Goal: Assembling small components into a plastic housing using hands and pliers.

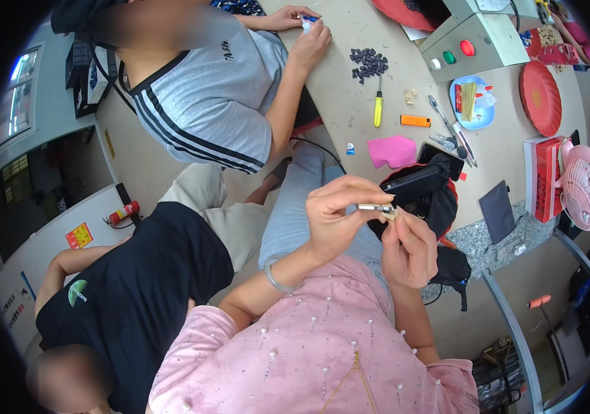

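Observation:
Above my lap, my left hand (340, 215) pinches a small flat silver-and-dark part (376, 207) between thumb and fingertips. My right hand (410, 250) meets it from the right, its fingers closed on a small pale beige piece (391, 214) that touches the silver part. Their exact kind is too small to make out. Just beyond my hands, an open black bag with red trim (440, 200) lies at the table's edge.
On the table (336, 96) are dark small parts (369, 63), a yellow-handled screwdriver (378, 110), an orange box (415, 121), a pink cloth (391, 152) and a blue tray (478, 123). A pink fan (587, 186) stands right. Two people sit left; one handles a small blue-white item.

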{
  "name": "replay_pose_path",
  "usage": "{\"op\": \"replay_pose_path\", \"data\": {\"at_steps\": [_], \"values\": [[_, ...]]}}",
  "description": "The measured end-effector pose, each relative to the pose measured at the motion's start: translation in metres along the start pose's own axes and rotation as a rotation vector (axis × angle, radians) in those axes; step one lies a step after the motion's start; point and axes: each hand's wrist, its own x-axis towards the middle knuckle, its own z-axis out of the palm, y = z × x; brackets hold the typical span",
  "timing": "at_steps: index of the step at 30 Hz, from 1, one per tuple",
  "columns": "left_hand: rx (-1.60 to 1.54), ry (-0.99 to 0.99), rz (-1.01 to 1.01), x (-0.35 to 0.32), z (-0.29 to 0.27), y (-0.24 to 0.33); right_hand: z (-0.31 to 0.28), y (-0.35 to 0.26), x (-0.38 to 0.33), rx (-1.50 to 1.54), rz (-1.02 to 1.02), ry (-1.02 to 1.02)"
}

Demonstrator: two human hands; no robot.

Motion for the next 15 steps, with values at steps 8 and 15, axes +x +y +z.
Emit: {"op": "replay_pose_path", "data": {"at_steps": [8, 15], "values": [[-0.086, -0.008, -0.137, -0.008, 0.001, -0.001, -0.002, 0.004, -0.011, -0.007, -0.034, 0.012], [-0.080, -0.007, -0.117, -0.005, 0.002, -0.003, 0.000, 0.005, -0.007, -0.015, 0.030, 0.048]]}}
